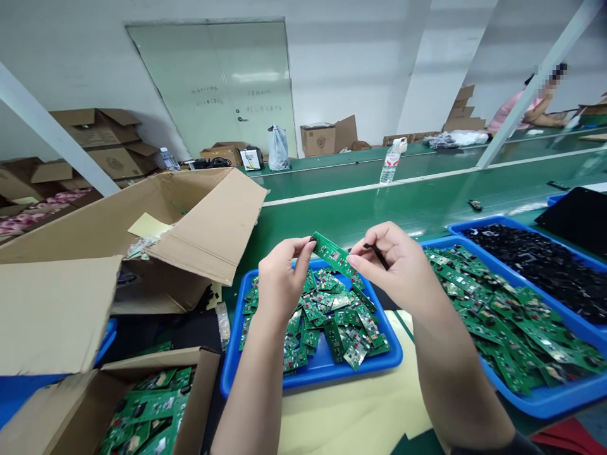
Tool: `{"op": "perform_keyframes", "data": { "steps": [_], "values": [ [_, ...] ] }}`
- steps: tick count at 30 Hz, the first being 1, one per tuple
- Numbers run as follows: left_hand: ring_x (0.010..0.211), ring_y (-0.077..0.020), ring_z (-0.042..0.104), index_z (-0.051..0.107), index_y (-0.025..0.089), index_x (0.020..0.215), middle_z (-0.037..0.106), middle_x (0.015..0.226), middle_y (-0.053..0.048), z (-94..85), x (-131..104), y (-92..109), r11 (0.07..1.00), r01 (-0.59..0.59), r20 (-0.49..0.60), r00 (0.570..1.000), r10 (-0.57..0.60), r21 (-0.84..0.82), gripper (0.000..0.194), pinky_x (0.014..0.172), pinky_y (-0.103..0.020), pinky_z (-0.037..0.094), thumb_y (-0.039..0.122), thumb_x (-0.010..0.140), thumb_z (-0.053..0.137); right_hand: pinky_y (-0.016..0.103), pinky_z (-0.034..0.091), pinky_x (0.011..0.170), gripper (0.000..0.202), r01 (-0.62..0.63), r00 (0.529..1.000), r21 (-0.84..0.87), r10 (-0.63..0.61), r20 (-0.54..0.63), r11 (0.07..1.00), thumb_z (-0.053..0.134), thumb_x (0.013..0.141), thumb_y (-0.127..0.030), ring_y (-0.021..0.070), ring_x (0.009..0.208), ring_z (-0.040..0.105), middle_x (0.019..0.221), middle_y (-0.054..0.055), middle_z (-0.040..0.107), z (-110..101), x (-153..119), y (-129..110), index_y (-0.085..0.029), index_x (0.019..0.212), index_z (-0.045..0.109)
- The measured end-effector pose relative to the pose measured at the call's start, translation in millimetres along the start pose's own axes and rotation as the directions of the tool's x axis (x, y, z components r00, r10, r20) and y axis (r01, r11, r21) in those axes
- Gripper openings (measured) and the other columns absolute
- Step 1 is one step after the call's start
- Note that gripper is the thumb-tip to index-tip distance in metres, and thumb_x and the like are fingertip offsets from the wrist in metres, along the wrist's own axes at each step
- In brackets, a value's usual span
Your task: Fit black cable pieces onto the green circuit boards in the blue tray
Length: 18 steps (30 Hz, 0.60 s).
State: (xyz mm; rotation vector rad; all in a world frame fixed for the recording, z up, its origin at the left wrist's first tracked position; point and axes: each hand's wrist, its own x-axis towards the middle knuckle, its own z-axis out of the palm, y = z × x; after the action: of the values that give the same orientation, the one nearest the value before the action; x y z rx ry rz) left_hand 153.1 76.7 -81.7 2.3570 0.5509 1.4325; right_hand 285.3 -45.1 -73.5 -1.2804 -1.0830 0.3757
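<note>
Above the middle blue tray [310,379], my left hand [283,275] pinches one end of a narrow green circuit board [333,254], with a small black part by its fingertips. My right hand [396,262] is closed, its thumb tip at the board's other end. A thin black strip [377,256] sticks out between the right fingers. Loose circuit boards [346,325] lie heaped in the tray below both hands.
To the right, one blue tray [535,407] holds more boards, another [509,220] black parts. Open cardboard boxes [222,221] stand left; a lower box [202,392] contains boards. A water bottle [389,165] stands behind. A person [516,110] sits far right.
</note>
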Motion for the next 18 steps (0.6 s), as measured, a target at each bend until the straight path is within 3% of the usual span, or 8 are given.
{"op": "perform_keyframes", "data": {
  "steps": [3,6,10,13,15,18],
  "values": [
    [0.081,-0.0171,0.069,0.065,0.015,0.092,0.072,0.091,-0.007,12.4,-1,-12,0.988,0.140,0.140,0.979,-0.147,0.061,0.018,0.075,-0.026,0.055,0.028,0.092,0.052,0.026,0.048,0.058,0.022,-0.062,0.998,-0.068,0.063,0.004,0.996,0.062,0.073,-0.028,0.0122,0.060,0.057,0.072,-0.002,0.061,2,12,16,-0.022,0.082,0.042],
    [0.085,-0.0194,0.068,0.064,0.015,0.095,0.070,0.092,-0.008,21.7,-1,-19,0.973,0.196,0.263,0.939,-0.223,0.125,0.017,0.078,-0.029,0.054,0.026,0.093,0.050,0.027,0.047,0.058,0.022,-0.149,0.989,-0.201,0.150,-0.011,0.968,0.061,0.069,-0.029,0.0118,0.057,0.056,0.068,-0.003,0.059,-4,26,34,-0.022,0.077,0.042],
    [0.108,-0.0259,0.060,0.061,0.013,0.107,0.063,0.113,-0.015,25.3,-3,-18,0.953,0.204,0.465,0.837,-0.288,0.223,0.021,0.093,-0.037,0.047,0.021,0.089,0.054,0.028,0.047,0.058,0.020,-0.239,0.966,-0.325,0.190,-0.175,0.915,0.061,0.063,-0.022,0.0122,0.052,0.054,0.063,-0.005,0.056,-43,37,53,-0.022,0.074,0.044],
    [0.104,-0.0281,0.061,0.065,0.013,0.097,0.064,0.109,-0.014,25.9,-5,-16,0.950,0.173,0.653,0.693,-0.306,0.261,0.017,0.090,-0.037,0.046,0.015,0.081,0.059,0.030,0.048,0.056,0.023,-0.354,0.892,-0.388,0.183,-0.413,0.851,0.062,0.061,-0.019,0.0145,0.051,0.055,0.062,-0.005,0.053,-95,33,64,-0.022,0.075,0.044],
    [0.084,-0.0273,0.065,0.065,0.014,0.073,0.068,0.084,-0.010,28.1,-6,-16,0.946,0.158,0.762,0.562,-0.321,0.282,0.007,0.075,-0.034,0.048,0.009,0.074,0.060,0.031,0.049,0.055,0.026,-0.443,0.806,-0.400,0.162,-0.569,0.802,0.064,0.061,-0.018,0.0171,0.052,0.058,0.063,-0.004,0.054,-131,24,68,-0.022,0.079,0.045],
    [0.063,-0.0231,0.063,0.056,0.017,0.053,0.063,0.060,-0.004,33.7,-8,-15,0.944,0.144,0.861,0.387,-0.331,0.298,0.018,0.056,-0.028,0.041,0.002,0.063,0.060,0.032,0.052,0.055,0.030,-0.549,0.679,-0.388,0.124,-0.724,0.740,0.067,0.066,-0.019,0.0190,0.054,0.061,0.068,0.000,0.058,-171,6,72,-0.018,0.091,0.050]
  ]
}}
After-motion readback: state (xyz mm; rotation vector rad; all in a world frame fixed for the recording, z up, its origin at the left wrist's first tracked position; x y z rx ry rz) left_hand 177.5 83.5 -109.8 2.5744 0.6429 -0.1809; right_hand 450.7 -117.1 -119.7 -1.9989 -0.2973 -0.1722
